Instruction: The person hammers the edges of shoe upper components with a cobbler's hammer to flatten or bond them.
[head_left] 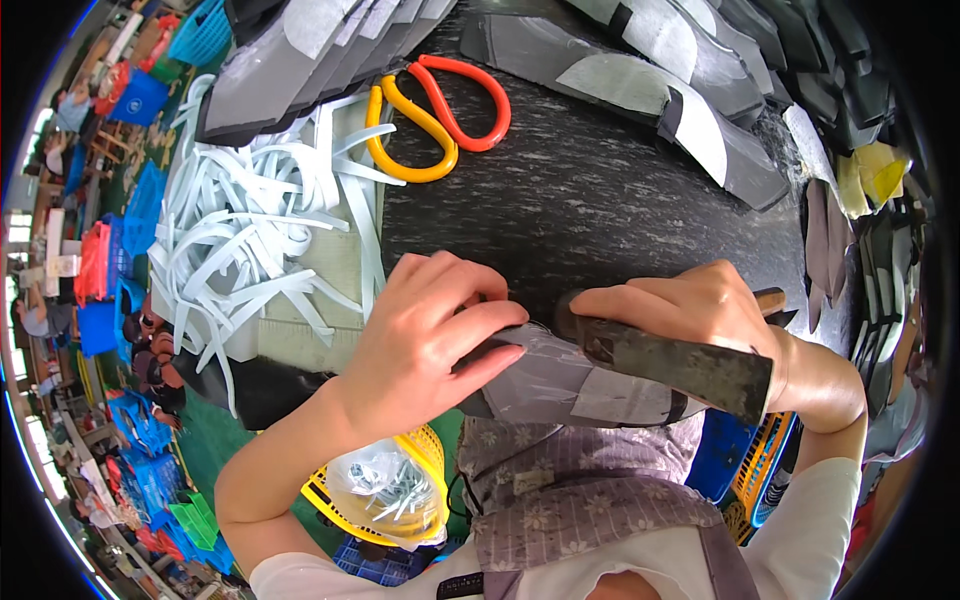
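A grey, flat shoe-upper piece (530,380) with lighter patches lies at the table's near edge, right in front of my body. My left hand (425,335) has its fingers curled at the left end of this piece, thumb and fingertips gripping its edge. My right hand (690,310) is closed around a hammer (690,370) with a dark, worn metal head. The hammer's round face rests by the far edge of the piece, and its flat end points to the near right. A bit of wooden handle shows beyond my right hand.
White strips (250,220) lie heaped at the left, beside orange-and-yellow-handled scissors (415,130). Stacked grey pieces (300,60) stand at the far left, and more grey pieces (640,90) at the far right. Below the table sits a yellow basket (435,465) with a plastic bag.
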